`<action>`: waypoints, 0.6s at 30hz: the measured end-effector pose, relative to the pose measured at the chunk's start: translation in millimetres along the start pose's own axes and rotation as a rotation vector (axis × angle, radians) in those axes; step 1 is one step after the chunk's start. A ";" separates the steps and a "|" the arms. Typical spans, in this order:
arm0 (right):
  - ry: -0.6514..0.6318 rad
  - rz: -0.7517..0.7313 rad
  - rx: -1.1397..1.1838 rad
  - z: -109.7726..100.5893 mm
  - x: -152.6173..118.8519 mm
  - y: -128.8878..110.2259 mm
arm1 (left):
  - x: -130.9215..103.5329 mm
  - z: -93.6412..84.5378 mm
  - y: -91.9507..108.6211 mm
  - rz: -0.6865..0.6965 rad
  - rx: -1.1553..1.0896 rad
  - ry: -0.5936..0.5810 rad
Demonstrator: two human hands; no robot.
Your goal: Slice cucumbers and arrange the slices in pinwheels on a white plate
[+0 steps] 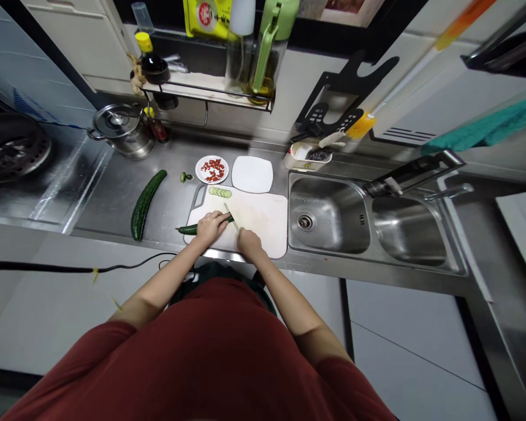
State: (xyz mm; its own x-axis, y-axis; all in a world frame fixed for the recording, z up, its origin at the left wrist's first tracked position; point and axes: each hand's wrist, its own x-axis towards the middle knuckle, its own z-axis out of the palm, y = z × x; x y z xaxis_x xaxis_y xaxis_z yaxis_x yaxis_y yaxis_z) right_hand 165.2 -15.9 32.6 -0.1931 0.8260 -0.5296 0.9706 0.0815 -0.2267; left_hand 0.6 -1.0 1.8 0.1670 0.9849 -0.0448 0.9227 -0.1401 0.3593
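My left hand is closed over a cucumber that lies across the left part of a white cutting board. In my right hand is a knife, its blade beside the cut end of the cucumber. Several pale green cucumber slices lie in a row at the board's upper left. Beyond the board stand a white plate and a small plate of chopped red pieces. Green cucumber ends rest on the counter to the left.
A whole cucumber lies on the steel counter at left, near a lidded pot. The double sink adjoins the board's right side. Above, a wall rack holds bottles. A utensil holder stands behind the sink.
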 end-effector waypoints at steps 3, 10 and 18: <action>0.017 -0.008 0.002 -4.5 8.0 -4.3 | -0.1 -0.2 -0.4 0.005 0.000 0.001; 0.026 -0.011 -0.004 -3.6 6.5 -2.6 | 0.2 -2.6 -0.1 -0.008 -0.008 -0.003; -0.006 0.022 -0.017 9.3 -15.2 12.6 | 0.9 -7.2 2.3 -0.017 -0.035 -0.005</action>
State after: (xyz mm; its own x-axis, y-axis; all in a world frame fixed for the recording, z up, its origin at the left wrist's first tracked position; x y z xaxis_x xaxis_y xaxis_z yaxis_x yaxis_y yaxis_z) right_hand 179.0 -32.6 30.2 -0.1727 0.8245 -0.5388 0.9768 0.0733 -0.2010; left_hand 0.4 0.2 9.2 0.1534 0.9866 -0.0560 0.9125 -0.1197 0.3911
